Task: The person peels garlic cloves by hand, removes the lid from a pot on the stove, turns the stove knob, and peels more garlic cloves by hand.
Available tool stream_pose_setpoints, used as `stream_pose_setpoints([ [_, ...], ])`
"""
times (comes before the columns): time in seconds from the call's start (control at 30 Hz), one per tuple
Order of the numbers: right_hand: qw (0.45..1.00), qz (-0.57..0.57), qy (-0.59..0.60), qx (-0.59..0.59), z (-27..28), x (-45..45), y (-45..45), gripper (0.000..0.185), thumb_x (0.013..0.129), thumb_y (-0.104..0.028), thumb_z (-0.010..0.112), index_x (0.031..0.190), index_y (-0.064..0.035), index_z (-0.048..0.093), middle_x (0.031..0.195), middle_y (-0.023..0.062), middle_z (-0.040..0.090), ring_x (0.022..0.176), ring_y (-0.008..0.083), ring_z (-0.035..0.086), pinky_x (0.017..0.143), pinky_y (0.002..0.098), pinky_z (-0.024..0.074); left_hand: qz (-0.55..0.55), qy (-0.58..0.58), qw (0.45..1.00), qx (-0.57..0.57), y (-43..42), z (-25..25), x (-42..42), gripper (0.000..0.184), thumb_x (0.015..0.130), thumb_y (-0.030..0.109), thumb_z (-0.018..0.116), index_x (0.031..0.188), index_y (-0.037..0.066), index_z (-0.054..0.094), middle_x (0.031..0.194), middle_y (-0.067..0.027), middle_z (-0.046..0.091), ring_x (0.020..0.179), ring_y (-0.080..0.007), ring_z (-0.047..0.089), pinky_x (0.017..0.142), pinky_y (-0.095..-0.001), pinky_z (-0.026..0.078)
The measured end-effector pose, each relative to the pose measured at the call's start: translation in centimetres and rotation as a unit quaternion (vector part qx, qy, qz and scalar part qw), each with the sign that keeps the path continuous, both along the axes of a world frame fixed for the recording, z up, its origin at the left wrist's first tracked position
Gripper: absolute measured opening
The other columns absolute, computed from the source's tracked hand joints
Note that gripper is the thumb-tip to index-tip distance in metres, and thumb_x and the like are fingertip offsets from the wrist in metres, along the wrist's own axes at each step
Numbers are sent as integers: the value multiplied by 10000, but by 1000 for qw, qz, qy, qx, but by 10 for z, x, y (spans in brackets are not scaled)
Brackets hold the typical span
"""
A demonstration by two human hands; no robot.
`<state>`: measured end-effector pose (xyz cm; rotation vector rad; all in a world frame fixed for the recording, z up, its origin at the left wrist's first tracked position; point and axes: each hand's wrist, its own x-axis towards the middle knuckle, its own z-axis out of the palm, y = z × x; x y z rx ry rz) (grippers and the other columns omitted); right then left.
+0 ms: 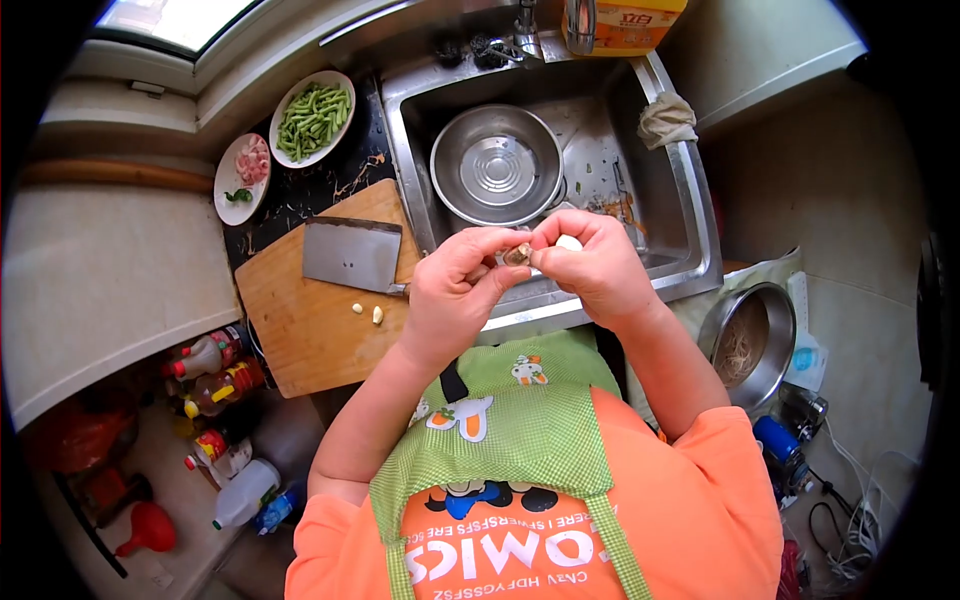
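Both hands meet over the front edge of the sink. My left hand is closed in a pinch on a brownish piece of garlic with dry skin. My right hand is closed too, with a white peeled garlic clove showing between its fingers; its fingertips touch the brownish piece. Two peeled cloves lie on the wooden cutting board to the left. A cleaver rests flat on that board, its handle end partly hidden by my left hand.
In the steel sink sits a metal basin. Cut green beans and a plate of sliced pink food stand at the back left. A steel bowl holding pale strands is at the right. Bottles stand low on the left.
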<state>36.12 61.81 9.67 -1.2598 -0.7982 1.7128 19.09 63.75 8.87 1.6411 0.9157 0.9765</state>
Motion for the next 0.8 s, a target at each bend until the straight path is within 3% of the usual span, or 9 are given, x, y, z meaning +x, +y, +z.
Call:
stream_pose_setpoints([
  [0.07,999,11,39,-24,-2,3,0,77,716,-71,604,776,-22,603,673,-45,535,577,5,429,492,173,322,-17,-68,982,-177,-2,-3,-3,269,738,-36,674,994,15,611,844,-21,612,678,-56,543,589,-184,448],
  [0.1,996,12,86,-29,-6,4,-1,69,727,-62,601,784,-24,598,653,-45,518,528,4,406,447,170,288,-46,-110,951,-285,-1,-1,-7,285,773,-46,646,1042,20,580,930,-6,600,710,-33,516,602,-156,423],
  [0.23,990,-6,140,-30,-5,11,-3,84,738,0,596,816,19,571,659,-2,519,467,6,367,406,160,248,19,-215,874,-435,7,-4,-7,254,862,126,611,1092,26,570,950,-77,619,619,-64,518,505,-192,421],
  [0.33,989,9,-99,105,-4,11,0,105,798,-98,630,804,4,608,664,-35,530,593,33,483,520,192,377,31,-257,877,-405,10,-1,-7,276,874,145,599,1120,25,564,942,-78,624,612,-67,518,504,-192,423],
  [0.37,989,12,-101,106,-4,11,1,105,798,-98,630,804,4,608,664,-35,530,593,33,483,520,192,377,23,-265,882,-389,9,-1,-7,302,872,152,601,1142,25,555,923,-68,625,626,-65,522,505,-189,425],
  [0.43,943,13,-260,208,0,13,2,160,794,-144,676,802,5,619,667,-4,550,622,67,512,562,222,412,25,-228,899,-373,8,4,-7,286,864,134,610,1123,22,564,907,-57,626,633,-60,523,517,-184,429],
  [0.57,951,-59,-232,194,5,8,2,162,731,-132,739,817,-21,658,698,41,578,631,112,527,580,243,418,51,-187,936,-295,5,5,0,243,824,59,649,1055,11,592,869,-7,611,693,-30,514,600,-156,434],
  [0.73,936,-17,-249,247,17,6,6,141,728,-112,728,811,-17,665,692,37,575,636,114,526,594,243,421,43,-159,960,-225,3,5,3,188,786,0,662,969,6,619,856,-31,632,746,-70,582,649,-190,477],
  [0.8,930,1,-257,264,18,6,7,137,727,-105,725,809,-13,667,692,37,577,639,114,526,599,242,422,46,-50,998,-10,3,-2,3,171,761,-8,669,927,15,635,861,-73,645,744,-121,615,634,-232,503],
])
